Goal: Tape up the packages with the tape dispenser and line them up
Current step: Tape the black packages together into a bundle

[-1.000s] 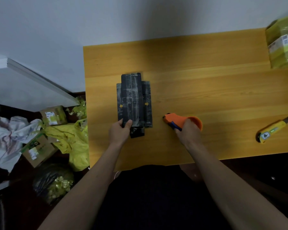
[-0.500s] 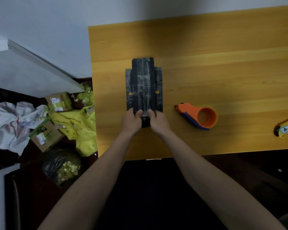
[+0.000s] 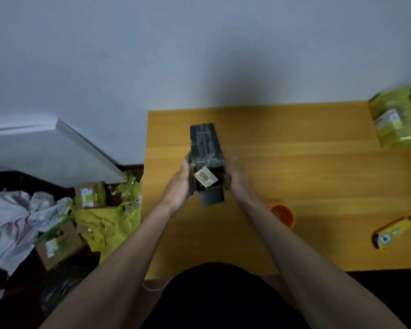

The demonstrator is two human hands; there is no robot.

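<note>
A black taped package (image 3: 206, 148) with a pale label reading 9665 is tilted up over the left part of the wooden table (image 3: 306, 176). My left hand (image 3: 179, 184) holds its near left side and my right hand (image 3: 235, 179) holds its near right side; the fingers on the far sides are hidden. The orange tape dispenser (image 3: 284, 213) lies on the table just right of my right forearm, partly covered by it.
A yellow-green wrapped package (image 3: 396, 117) sits at the table's far right corner. A yellow utility knife (image 3: 395, 231) lies near the right front edge. On the floor to the left lie cardboard boxes (image 3: 57, 243), yellow wrapping (image 3: 109, 222) and white cloth (image 3: 12, 219).
My right hand let go of the tape dispenser and joined the left on the black package. Both hands then lifted and tilted it, so a labelled face now shows.
</note>
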